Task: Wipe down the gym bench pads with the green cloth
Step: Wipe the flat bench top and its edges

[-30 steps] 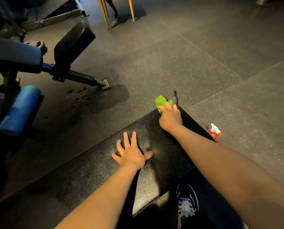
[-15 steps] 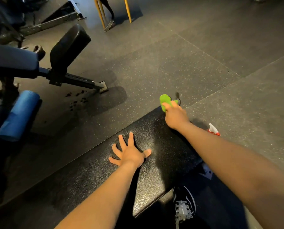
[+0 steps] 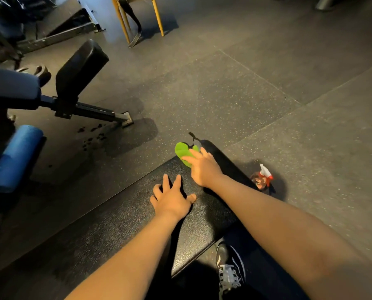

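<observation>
Right grip presses green cloth; bench pad runs diagonally away rightward.

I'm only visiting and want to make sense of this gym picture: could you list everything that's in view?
bench pad: one, black, foreground, under both hands
green cloth: one, bright green, far end of that pad
spray bottle: one, white and red head, on the floor right of the pad
second bench: one, black pad on a dark frame, upper left
foam roller: one, blue, left edge
yellow legs: several, top centre
floor: dark speckled tiles, all around
shoe: one, dark with white laces, bottom, beside the pad
left hand: flat on the pad, fingers spread
right hand: presses the cloth onto the pad
</observation>
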